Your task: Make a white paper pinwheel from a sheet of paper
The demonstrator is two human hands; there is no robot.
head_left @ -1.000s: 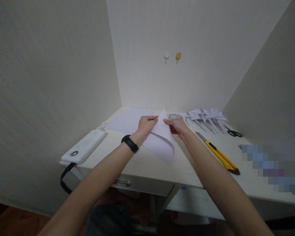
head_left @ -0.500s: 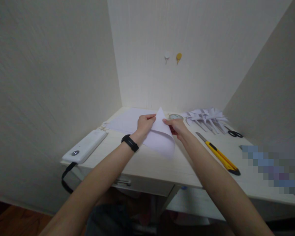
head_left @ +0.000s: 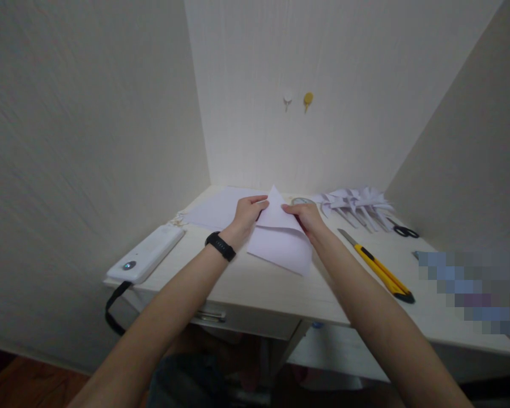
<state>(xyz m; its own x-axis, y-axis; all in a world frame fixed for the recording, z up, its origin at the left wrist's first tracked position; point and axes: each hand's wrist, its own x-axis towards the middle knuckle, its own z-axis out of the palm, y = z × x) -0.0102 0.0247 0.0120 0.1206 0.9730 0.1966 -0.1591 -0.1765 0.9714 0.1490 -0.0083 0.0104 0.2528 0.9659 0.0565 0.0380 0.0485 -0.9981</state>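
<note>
Pale walls (head_left: 344,56) hem a white desk (head_left: 242,283) (both hands (head_left: 247,215) (head_left: 309,219) grip a folded sheet (head_left: 280,242)).

Dim light, back wall (head_left: 246,124) brightest, deep shadow under desk (head_left: 255,286), soft detail, pixelated patch (head_left: 471,292) at right

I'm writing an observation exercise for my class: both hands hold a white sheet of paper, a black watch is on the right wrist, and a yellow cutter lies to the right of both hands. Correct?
Not quite: the head view shows the black watch on the left wrist, not the right. The rest of your statement stands.
</note>
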